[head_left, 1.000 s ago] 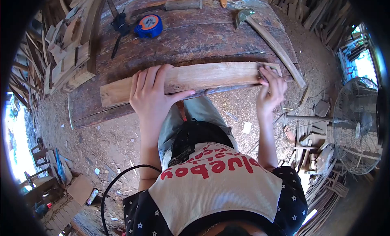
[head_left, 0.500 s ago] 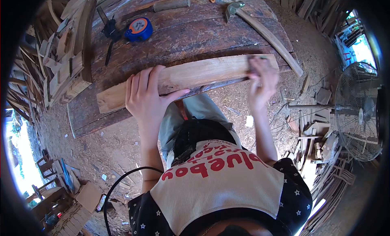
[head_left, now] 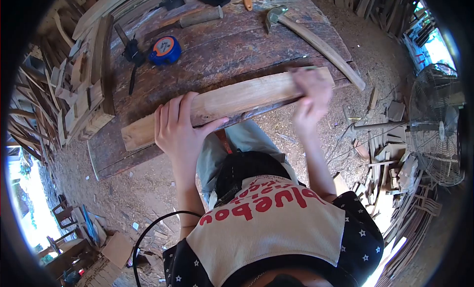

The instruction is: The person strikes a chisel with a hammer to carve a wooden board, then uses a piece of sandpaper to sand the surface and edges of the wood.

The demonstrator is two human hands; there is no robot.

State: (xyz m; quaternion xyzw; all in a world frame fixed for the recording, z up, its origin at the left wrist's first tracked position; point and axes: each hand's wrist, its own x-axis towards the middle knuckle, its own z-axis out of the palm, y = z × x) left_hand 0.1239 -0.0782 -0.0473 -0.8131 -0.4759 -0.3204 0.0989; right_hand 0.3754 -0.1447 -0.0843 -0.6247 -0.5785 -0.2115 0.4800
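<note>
A pale wooden board (head_left: 247, 95) lies lengthwise along the near edge of the workbench. Over its left part my left hand (head_left: 178, 125) grips it, fingers across the top and thumb along the near side. Near the board's right end is my right hand (head_left: 314, 95), blurred, with its fingers curled down onto the upper face. A small greenish edge shows by those fingers, but what they hold is mostly hidden. Just beyond the right hand lies a claw hammer (head_left: 318, 44) with a wooden handle.
On the worn workbench (head_left: 217, 55) are a blue tape measure (head_left: 165, 50), a wooden-handled tool (head_left: 201, 17), a dark clamp-like tool (head_left: 132, 52) and an orange handle (head_left: 247, 0). Stacked timber (head_left: 102, 75) borders the left; a standing fan (head_left: 437, 124) is at right.
My right hand has shifted slightly left along the board, still with curled fingers. My left hand keeps its grip. The camera view has tilted a little, so the bench tools appear lower.
</note>
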